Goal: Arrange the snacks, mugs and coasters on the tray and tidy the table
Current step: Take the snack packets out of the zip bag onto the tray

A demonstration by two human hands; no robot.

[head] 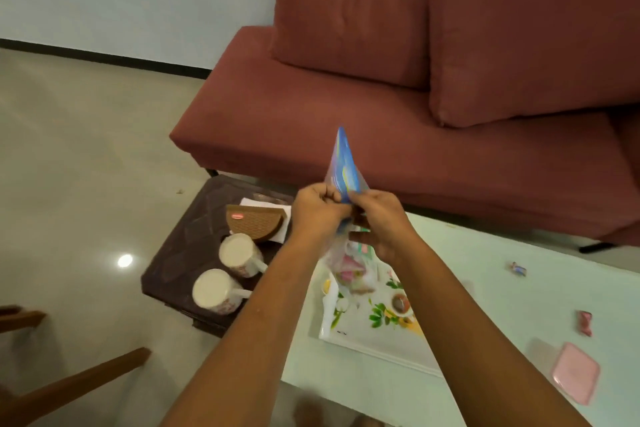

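**Fingers (329,197) pinched on the packet (343,163), over the tray (377,340)**

Fingers of the left hand (318,210) were curled tight on the packet's lower edge, and the right hand (381,224) pinched the same edge just beside it, knuckles nearly touching. The packet stood upright between them, its tip pointing away from the person, held in the air above the tray's far end. A clear bag (349,274) of pink and white bits showed just under the hands (whether it hung from them or lay on the tray could not be told).

The step in hand looked like the snacks: the packet was being handled before going down on the tray, which lay at the table's (485,288) left end. Most of the task seemed undone. Two mugs (239,255) and the coasters (254,226) sat on a dark stool (180,253) off the table's left edge, and two loose sweets (518,269) and a pink lid (575,373) lay toward the table's right end.

The next move probably called for lowering the packet flat onto a bare part of the tray, leaving room for the mugs.
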